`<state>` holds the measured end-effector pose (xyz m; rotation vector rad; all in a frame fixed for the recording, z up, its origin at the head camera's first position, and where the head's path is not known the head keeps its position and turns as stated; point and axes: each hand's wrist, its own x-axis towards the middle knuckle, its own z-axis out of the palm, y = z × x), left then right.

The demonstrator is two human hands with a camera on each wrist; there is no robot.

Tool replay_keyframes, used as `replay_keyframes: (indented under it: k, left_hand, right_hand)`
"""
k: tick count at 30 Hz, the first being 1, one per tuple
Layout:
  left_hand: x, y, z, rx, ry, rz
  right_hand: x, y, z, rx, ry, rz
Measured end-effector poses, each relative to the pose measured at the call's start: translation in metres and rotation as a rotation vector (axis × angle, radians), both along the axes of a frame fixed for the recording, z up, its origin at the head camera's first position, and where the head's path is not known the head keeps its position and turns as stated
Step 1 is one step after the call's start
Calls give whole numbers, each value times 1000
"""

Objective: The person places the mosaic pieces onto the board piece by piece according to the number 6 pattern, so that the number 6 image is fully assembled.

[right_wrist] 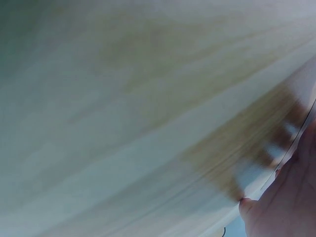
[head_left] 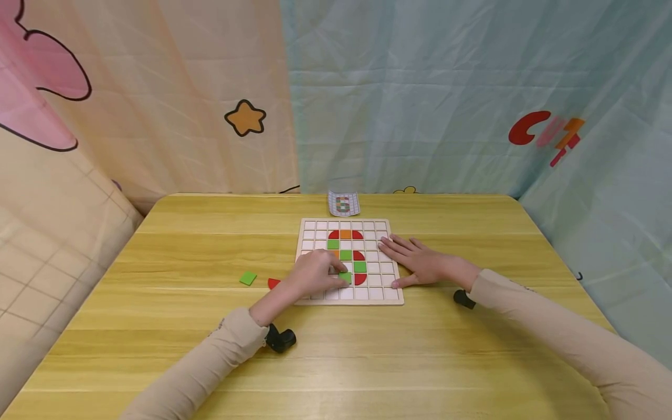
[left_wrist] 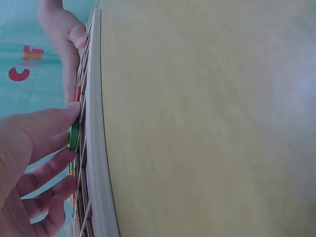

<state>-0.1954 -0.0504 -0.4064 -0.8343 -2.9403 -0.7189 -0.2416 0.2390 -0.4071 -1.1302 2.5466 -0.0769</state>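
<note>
A white gridded board [head_left: 385, 296] with a pale wooden frame lies on the table. My left hand [head_left: 314, 273] reaches over its lower middle and pinches a green square tile [head_left: 345, 278] between thumb and finger. From the side, in the left wrist view, that green tile [left_wrist: 74, 134] stands tilted at the board's surface, with the other fingers loosely bent below. Red rounded tiles [head_left: 359, 255], green squares [head_left: 359, 266] and an orange square [head_left: 345, 234] sit in the cells, some hidden behind the left hand. Fingers spread, my right hand [head_left: 420, 262] rests on the board's right edge.
Left of the board lie a loose green square [head_left: 248, 278] and a red piece [head_left: 273, 283], partly covered by the left wrist. A small printed card [head_left: 343, 205] with a coloured pattern stands behind the board. Printed curtains [head_left: 420, 105] hang beyond the wooden table [head_left: 367, 361].
</note>
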Motion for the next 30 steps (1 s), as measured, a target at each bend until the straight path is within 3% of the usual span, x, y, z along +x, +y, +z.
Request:
replay_keyframes:
  k: [30]
  left_hand:
    - [2, 2, -2, 17, 31, -33]
  right_hand:
    - [-2, 1, -3, -3, 9, 1]
